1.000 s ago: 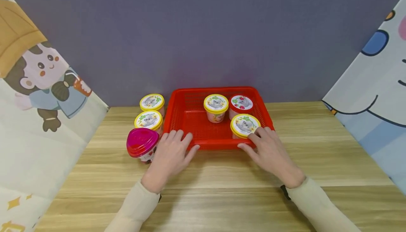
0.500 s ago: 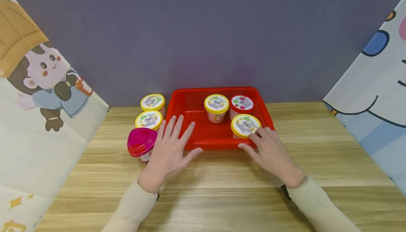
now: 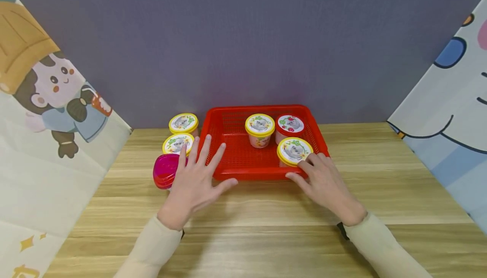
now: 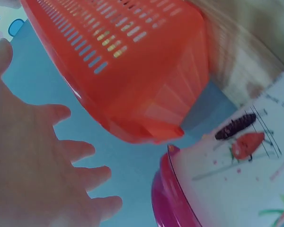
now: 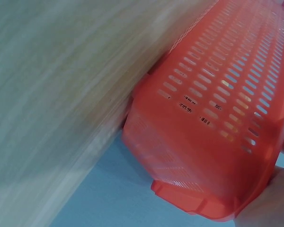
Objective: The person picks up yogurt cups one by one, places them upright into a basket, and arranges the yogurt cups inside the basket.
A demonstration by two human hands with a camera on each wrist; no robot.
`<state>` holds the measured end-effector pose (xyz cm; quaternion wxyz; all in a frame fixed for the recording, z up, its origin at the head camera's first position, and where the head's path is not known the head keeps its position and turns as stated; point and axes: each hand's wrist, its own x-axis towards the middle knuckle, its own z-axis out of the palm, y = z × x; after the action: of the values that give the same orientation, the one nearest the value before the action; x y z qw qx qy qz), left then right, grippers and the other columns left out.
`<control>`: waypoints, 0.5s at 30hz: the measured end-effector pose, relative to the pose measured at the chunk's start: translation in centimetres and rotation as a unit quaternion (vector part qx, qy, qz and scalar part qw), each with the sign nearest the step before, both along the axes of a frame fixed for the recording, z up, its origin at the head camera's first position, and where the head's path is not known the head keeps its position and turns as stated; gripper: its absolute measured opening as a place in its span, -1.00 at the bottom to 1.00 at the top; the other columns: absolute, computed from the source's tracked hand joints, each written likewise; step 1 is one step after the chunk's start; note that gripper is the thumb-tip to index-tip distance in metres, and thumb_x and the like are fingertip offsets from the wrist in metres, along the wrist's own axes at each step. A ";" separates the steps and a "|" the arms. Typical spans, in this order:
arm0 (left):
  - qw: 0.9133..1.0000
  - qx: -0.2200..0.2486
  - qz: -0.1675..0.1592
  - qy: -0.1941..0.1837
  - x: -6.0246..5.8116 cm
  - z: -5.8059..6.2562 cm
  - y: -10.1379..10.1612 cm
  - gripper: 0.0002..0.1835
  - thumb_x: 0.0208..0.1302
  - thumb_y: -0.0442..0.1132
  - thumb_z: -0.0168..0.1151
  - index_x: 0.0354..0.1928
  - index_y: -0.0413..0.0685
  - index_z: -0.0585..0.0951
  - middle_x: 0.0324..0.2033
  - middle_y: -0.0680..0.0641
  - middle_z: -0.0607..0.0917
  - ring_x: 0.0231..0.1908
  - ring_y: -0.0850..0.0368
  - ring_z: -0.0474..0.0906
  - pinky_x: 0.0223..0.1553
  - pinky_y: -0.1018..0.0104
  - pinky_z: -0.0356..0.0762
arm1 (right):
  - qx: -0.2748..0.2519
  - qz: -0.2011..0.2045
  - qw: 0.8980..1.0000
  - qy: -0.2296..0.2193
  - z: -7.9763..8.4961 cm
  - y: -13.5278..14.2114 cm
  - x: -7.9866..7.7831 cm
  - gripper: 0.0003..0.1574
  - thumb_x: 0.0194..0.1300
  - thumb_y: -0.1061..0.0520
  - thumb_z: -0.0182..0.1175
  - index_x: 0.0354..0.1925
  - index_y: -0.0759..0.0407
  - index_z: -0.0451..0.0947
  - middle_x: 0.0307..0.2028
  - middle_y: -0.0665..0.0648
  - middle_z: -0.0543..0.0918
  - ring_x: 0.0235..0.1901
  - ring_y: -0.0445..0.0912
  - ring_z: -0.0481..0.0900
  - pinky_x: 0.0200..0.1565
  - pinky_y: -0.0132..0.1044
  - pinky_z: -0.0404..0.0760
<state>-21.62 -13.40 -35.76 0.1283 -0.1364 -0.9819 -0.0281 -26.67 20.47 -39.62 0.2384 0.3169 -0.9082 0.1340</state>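
Left hand [image 3: 195, 187], splayed, has moved off the slotted plastic basket [image 3: 247, 173].

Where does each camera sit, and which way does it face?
Head: on the head, facing forward and down at the red basket; left hand, right hand and sleeves show.
Left wrist: on that wrist, facing the basket's side and the pink-lidded cup; fingers show.
Right wrist: on that wrist, facing the basket's side and tabletop; part of the hand shows.
Shared: both wrist views show the basket.
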 end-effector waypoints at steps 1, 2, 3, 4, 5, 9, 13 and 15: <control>1.000 0.000 0.002 0.000 0.0 0.1 -0.2 -0.01 0.27 0.59 -0.15 0.61 0.23 0.11 0.60 -0.20 -0.08 0.57 -0.27 -0.31 0.48 -0.25 -0.40 | 0.000 0.000 1.000 0.000 0.0 0.0 0.0 -0.21 0.42 -0.46 0.04 -0.18 0.22 0.68 -0.31 0.15 0.51 -0.32 0.04 0.36 -0.27 -0.18 0.31; 1.000 0.001 0.003 0.001 0.0 0.2 -0.3 -0.01 0.27 0.59 -0.15 0.61 0.23 0.11 0.60 -0.20 -0.08 0.58 -0.26 -0.31 0.48 -0.24 -0.42 | 0.001 0.000 1.000 0.001 0.0 0.1 0.0 -0.24 0.41 -0.44 0.08 -0.18 0.22 0.68 -0.31 0.15 0.51 -0.32 0.04 0.37 -0.27 -0.18 0.32; 1.000 0.003 0.003 0.004 0.1 0.2 -0.5 -0.01 0.27 0.59 -0.14 0.61 0.22 0.11 0.60 -0.20 -0.08 0.57 -0.27 -0.30 0.48 -0.24 -0.41 | 0.001 0.000 1.000 0.000 0.0 0.1 0.0 -0.27 0.40 -0.42 0.11 -0.18 0.22 0.68 -0.31 0.15 0.50 -0.32 0.04 0.37 -0.27 -0.18 0.31; 1.000 0.003 0.005 0.004 0.1 0.3 -0.7 0.00 0.27 0.59 -0.14 0.61 0.22 0.11 0.60 -0.21 -0.08 0.58 -0.26 -0.30 0.48 -0.23 -0.42 | 0.002 0.000 1.000 0.000 0.0 0.1 0.0 -0.30 0.38 -0.39 0.15 -0.18 0.22 0.68 -0.31 0.15 0.50 -0.32 0.04 0.37 -0.27 -0.18 0.32; 1.000 0.004 0.006 0.004 0.1 0.3 -1.0 0.00 0.27 0.59 -0.14 0.61 0.22 0.11 0.60 -0.21 -0.09 0.57 -0.27 -0.30 0.48 -0.23 -0.42 | 0.003 -0.001 1.000 -0.001 0.0 0.1 0.0 -0.31 0.38 -0.39 0.17 -0.18 0.22 0.68 -0.31 0.15 0.50 -0.31 0.04 0.37 -0.27 -0.18 0.31; 1.000 0.007 0.008 0.003 0.2 0.3 -1.9 0.01 0.27 0.57 -0.11 0.61 0.18 0.10 0.60 -0.22 -0.10 0.56 -0.31 -0.24 0.48 -0.23 -0.40 | 0.009 -0.005 1.000 -0.009 0.0 0.1 0.1 -0.39 0.30 -0.32 0.29 -0.17 0.21 0.68 -0.31 0.14 0.50 -0.31 0.04 0.37 -0.26 -0.18 0.31; 1.000 0.010 0.004 0.003 0.2 0.2 -3.0 -0.01 0.29 0.54 -0.06 0.61 0.16 0.13 0.60 -0.22 -0.08 0.56 -0.33 -0.23 0.48 -0.25 -0.37 | 0.011 -0.011 1.000 -0.014 0.1 0.1 0.1 -0.44 0.25 -0.27 0.36 -0.16 0.20 0.69 -0.29 0.14 0.51 -0.30 0.03 0.37 -0.25 -0.17 0.33; 1.000 0.009 0.001 0.008 0.3 0.1 -3.6 -0.02 0.28 0.51 -0.02 0.60 0.14 0.17 0.59 -0.25 -0.03 0.55 -0.34 -0.20 0.47 -0.27 -0.34 | 0.010 -0.011 1.000 -0.013 0.1 0.1 0.1 -0.44 0.24 -0.27 0.37 -0.16 0.20 0.69 -0.30 0.14 0.51 -0.30 0.03 0.38 -0.24 -0.17 0.33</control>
<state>-21.36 -16.99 -35.64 0.1375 -0.1342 -0.9807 -0.0358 -26.55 20.59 -39.56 0.2248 0.3075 -0.9160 0.1261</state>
